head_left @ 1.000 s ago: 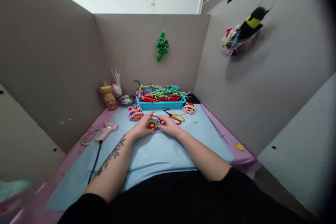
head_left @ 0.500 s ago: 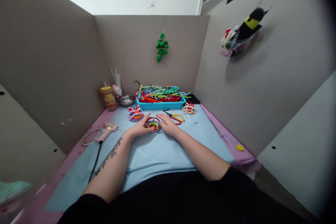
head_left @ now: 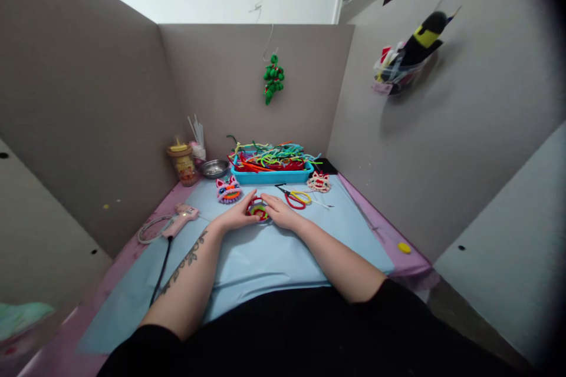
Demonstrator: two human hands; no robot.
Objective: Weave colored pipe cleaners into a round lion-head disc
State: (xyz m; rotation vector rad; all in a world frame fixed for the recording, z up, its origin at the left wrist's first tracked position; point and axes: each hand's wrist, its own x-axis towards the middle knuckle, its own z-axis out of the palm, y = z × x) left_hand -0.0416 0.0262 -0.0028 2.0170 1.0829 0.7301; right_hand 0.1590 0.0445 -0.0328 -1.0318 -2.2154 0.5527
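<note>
A small round craft piece (head_left: 257, 209) of red, yellow and green pipe cleaner lies on the light blue mat (head_left: 265, 259). My left hand (head_left: 239, 214) grips its left side with the fingers curled around it. My right hand (head_left: 279, 212) pinches its right side, fingers pressed against it. Both forearms rest on the mat.
A blue tray (head_left: 270, 175) full of coloured pipe cleaners stands at the back. Red and yellow scissors (head_left: 295, 197) lie right of my hands. Two finished face pieces (head_left: 228, 189) (head_left: 319, 182), a pink glue gun (head_left: 179, 217), a metal bowl (head_left: 213, 168) and a cup (head_left: 183, 162) sit around.
My right hand has shifted slightly left and closer over the round piece. The left hand has stayed on its left side.
</note>
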